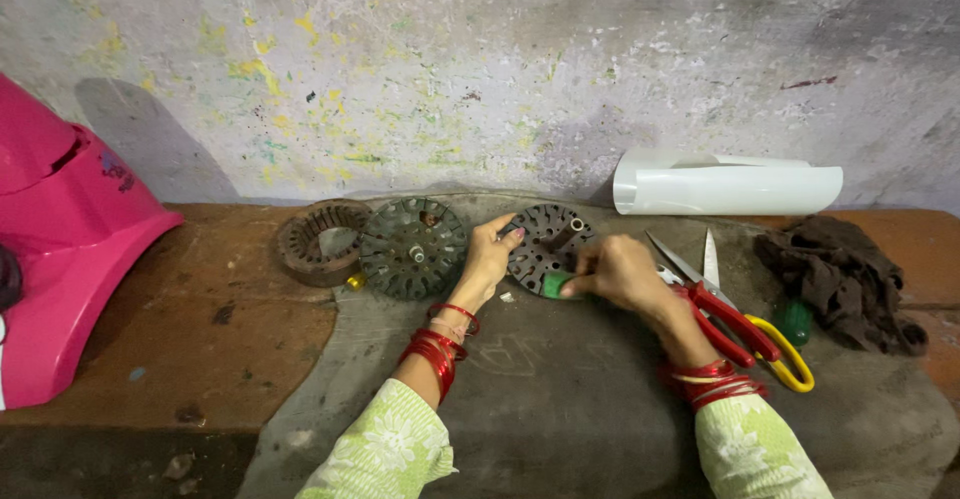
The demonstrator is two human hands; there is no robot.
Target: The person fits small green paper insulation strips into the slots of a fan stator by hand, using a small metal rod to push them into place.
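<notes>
Your left hand (487, 257) reaches forward, fingers curled, wrist ringed with red bangles. Your right hand (622, 271) lies just beside it, fingers pinched leftward, forearm angled back toward you.

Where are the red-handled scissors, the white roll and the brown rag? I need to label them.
Red-handled scissors (722, 311): head view, on a red handle.
White roll (730, 187): head view, mid-surface.
Brown rag (835, 274): head view, centre folds.

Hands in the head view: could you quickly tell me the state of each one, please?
Left hand: fingers closed on the rim of the slotted metal disc, tilted on edge.
Right hand: closed, pinching a small green piece against the disc.
</notes>
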